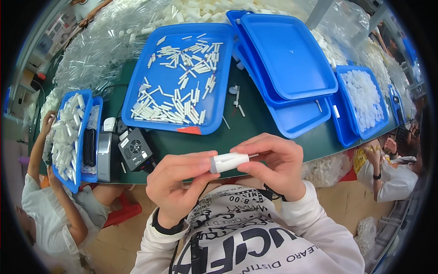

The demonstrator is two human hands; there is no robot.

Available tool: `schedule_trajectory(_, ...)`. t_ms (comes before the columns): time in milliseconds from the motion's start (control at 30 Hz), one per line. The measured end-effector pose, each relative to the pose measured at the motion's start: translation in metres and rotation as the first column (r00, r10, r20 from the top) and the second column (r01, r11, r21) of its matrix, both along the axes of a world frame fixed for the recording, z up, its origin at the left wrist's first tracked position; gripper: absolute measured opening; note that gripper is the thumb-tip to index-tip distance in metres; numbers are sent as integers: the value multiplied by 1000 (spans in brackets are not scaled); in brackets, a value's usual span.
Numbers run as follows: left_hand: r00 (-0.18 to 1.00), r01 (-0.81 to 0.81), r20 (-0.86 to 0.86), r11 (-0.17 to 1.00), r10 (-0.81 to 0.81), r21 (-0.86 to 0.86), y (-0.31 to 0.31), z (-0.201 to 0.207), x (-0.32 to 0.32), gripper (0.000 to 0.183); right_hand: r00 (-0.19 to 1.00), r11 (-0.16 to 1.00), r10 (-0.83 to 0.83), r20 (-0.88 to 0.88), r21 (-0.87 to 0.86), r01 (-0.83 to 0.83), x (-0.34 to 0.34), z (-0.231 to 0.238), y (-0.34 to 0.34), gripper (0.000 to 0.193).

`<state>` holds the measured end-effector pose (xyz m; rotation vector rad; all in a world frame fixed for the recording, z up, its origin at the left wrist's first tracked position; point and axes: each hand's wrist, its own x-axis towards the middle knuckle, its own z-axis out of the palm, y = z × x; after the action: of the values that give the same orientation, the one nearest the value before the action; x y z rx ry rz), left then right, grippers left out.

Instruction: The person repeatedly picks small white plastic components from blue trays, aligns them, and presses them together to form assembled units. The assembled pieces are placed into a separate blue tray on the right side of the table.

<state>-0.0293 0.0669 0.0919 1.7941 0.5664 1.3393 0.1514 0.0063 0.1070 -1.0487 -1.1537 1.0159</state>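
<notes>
Close in front of my body, just over the table's near edge, both hands meet on a white plastic tube with a grey end. My left hand is closed on the grey end, thumb below and fingers above. At the other end, my right hand pinches the tube between thumb and fingertips. A thin pale pin sticks out there toward my right palm. Beyond my hands lies a large blue tray with many small white sticks, some with reddish tips.
Stacked blue trays stand at the right, beside a blue tray of whitish pieces. A black device with a fan and a bin of white tubes are at the left. Clear plastic bags lie behind. People sit at both sides.
</notes>
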Motion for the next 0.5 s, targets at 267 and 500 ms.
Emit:
schedule_trajectory(267,963,7,250,921,98,-390,6,2,-37,28,835,917,398,381,-177,-356,-13,60,66,30)
schedule_trajectory(500,927,-186,191,837,323,-514,-2,7,-64,28,213,934,268,940,-199,-298,-76,32,258,29)
